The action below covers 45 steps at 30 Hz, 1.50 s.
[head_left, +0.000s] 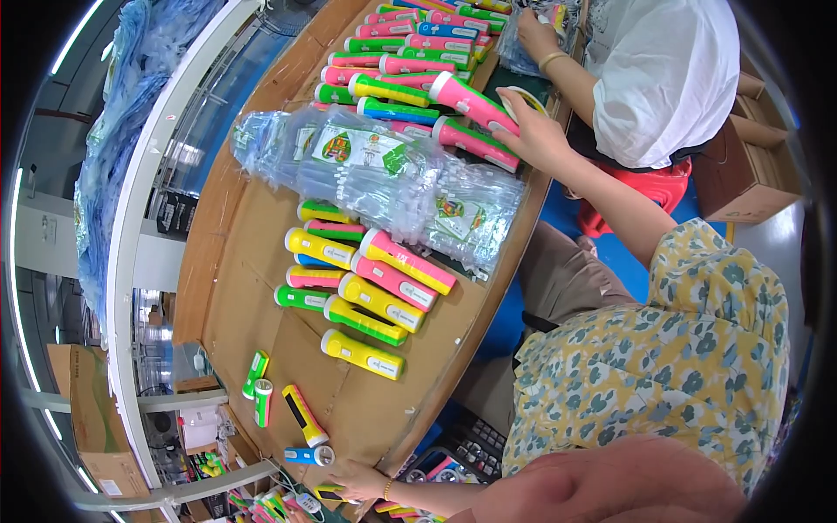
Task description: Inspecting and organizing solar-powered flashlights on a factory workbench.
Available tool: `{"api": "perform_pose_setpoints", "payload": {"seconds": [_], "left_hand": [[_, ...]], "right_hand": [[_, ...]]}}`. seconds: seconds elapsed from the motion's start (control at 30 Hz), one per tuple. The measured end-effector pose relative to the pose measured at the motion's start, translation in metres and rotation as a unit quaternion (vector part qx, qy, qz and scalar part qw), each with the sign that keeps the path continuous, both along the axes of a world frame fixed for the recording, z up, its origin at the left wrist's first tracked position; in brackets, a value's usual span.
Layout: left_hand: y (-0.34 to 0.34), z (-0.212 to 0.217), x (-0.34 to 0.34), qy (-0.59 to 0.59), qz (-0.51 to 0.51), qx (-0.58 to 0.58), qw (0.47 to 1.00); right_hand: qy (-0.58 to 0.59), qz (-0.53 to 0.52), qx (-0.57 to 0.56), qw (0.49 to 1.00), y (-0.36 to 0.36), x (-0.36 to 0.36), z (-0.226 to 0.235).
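At the top of the picture my right hand (534, 131) is closed around the end of a pink flashlight (471, 102) with a white rim. A pink and green flashlight (475, 144) lies just below it. Near the bottom edge, my left hand (359, 481) has its fingers on a small green and yellow flashlight (329, 492) with a dark panel. Its grip is partly hidden. Beside it lie a blue flashlight (309, 455) and a yellow and pink one (304, 416). A group of yellow, pink and green flashlights (379, 301) rests mid-table.
Clear plastic bags (375, 170) with printed cards cross the cardboard-covered table (261, 305). More flashlights (418, 52) pile up beyond them. A co-worker in white (667, 78) handles bags at the top right, by a red stool (641, 205) and cardboard boxes (754, 166). A black crate (475, 440) stands below the table edge.
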<state>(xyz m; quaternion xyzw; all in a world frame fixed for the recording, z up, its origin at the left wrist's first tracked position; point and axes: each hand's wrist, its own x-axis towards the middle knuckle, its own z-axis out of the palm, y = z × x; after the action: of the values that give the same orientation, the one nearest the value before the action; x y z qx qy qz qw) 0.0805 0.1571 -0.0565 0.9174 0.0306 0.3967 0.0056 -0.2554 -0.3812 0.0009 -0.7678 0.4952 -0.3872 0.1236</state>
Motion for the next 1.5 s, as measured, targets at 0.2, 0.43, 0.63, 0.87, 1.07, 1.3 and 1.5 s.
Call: {"api": "perform_pose_setpoints", "payload": {"seconds": [0.2,0.43,0.63,0.87,1.07,1.3,1.5], "left_hand": [[0.003,0.003,0.003,0.225,-0.02,-0.076,0.971],[0.008,0.002,0.012,-0.007,0.036,0.045,0.998],[0.037,0.004,0.02,0.175,0.143,-0.026,0.974],[0.009,0.035,-0.022,-0.021,-0.041,-0.261,0.964],[-0.042,0.068,-0.064,-0.185,-0.154,-0.193,0.951],[-0.118,0.073,-0.122,-0.065,-0.455,-0.401,0.793],[-0.177,0.086,-0.161,0.071,-0.525,-0.552,0.644]], "right_hand": [[0.072,-0.002,-0.01,0.997,-0.019,0.006,-0.03],[0.08,-0.009,0.028,0.996,-0.04,-0.007,-0.052],[-0.002,0.058,0.001,0.998,-0.002,0.014,-0.028],[-0.217,0.284,-0.003,0.934,0.054,0.052,-0.014],[-0.221,0.356,0.074,0.905,0.098,0.067,0.0],[-0.128,0.56,0.136,0.807,0.168,0.089,0.019],[0.02,0.659,0.089,0.747,0.207,0.107,0.013]]}}
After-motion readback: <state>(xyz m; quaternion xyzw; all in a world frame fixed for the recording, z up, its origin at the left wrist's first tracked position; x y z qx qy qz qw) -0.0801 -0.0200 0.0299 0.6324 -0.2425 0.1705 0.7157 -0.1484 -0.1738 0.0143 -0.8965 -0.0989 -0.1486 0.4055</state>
